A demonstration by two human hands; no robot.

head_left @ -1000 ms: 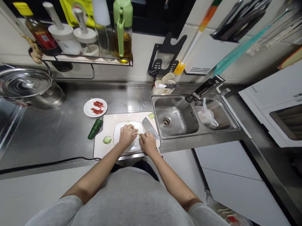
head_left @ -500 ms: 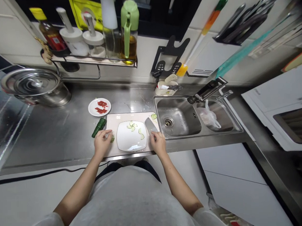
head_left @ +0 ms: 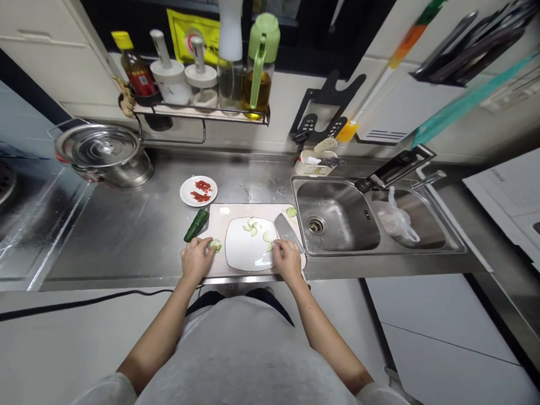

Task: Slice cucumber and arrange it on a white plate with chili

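My left hand (head_left: pixel 196 259) is at the left side of the pink cutting board (head_left: pixel 219 212), its thumb and forefinger closed at some thin cucumber slices (head_left: pixel 215 245). Fingertips pressed together, my right hand (head_left: pixel 287 261) is over the right edge of a white squarish plate (head_left: pixel 248 254); anything between them is too small to make out. Curved cucumber slices (head_left: pixel 252 226) lie on the plate in a fan, with others near its right edge. A knife (head_left: pixel 288 227) rests on the board, partly behind my right hand. A cut cucumber (head_left: pixel 196 224) lies left of the board.
A small round plate (head_left: pixel 187 194) with red chopped pieces stands behind the cucumber. Another slice (head_left: pixel 291 212) sits at the board's far right corner. Right of it is a double sink (head_left: pixel 337 217) with a plastic bag (head_left: pixel 398 218). A lidded pot (head_left: pixel 125 167) stands back left.
The view has swung left, so everything appears farther right. My right hand has moved left from beside the knife to the plate's edge. My left fingers have come down to the cucumber slices.
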